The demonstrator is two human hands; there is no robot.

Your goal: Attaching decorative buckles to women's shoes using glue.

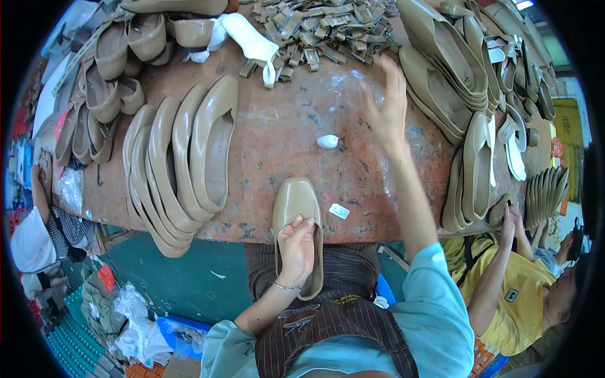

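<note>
My left hand (296,249) grips a glossy beige square-toed flat shoe (296,198). The fingers are at its opening, and the toe points away from me over the table's near edge. My right hand (387,107) is stretched out above the far right of the table, slightly blurred, fingers apart and nothing seen in it. It is close to a heap of beige bow pieces (321,31) and a stack of beige shoes (435,94). Between my hands lie a small white bottle-like object (328,142) and a small white label (339,210).
A leaning row of nested beige shoes (183,160) stands on the worn reddish table (271,135), left of the held shoe. More shoes (110,53) crowd the far left. A white shoe-shaped piece (249,34) lies near the heap. At right sits a person in yellow (517,296).
</note>
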